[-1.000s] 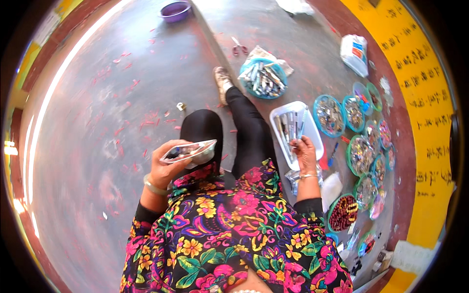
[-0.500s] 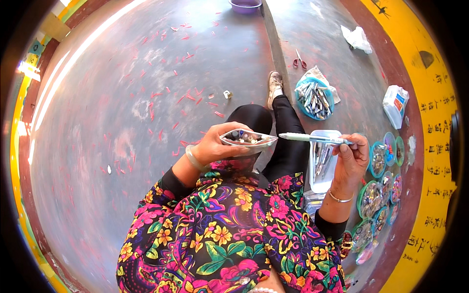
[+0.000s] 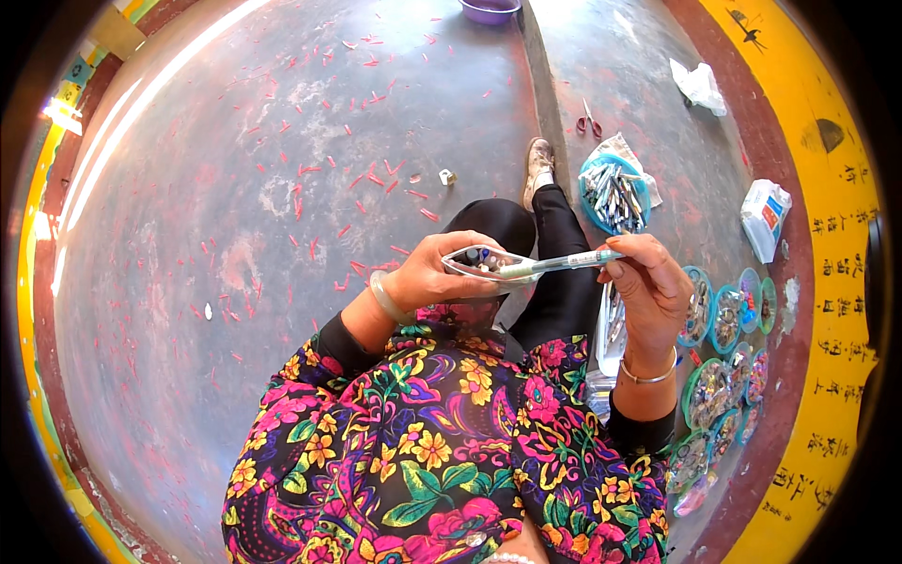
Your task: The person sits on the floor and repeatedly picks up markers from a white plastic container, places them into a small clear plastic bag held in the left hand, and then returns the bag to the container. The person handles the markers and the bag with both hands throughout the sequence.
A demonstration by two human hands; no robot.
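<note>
"Grey floor (image 3: 150, 329), strewn with red scraps (image 3: 298, 205). What's in the left hand (image 3: 426, 274)?"

"It clamps a pale-rimmed pouch (image 3: 489, 274) before the knee (image 3: 489, 218), mouth gaping, dark and pale ends (image 3: 483, 255) inside."

"And the right hand (image 3: 655, 291)?"

"Pinching a slim translucent pen (image 3: 566, 262), blue-tinged, its whitish-green end at the pouch's mouth."

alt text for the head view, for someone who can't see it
A person's right hand holds a pale blue pen, its end at the mouth of an open pouch held in the left hand. On the floor are scissors and a blue basket of pens.
</note>
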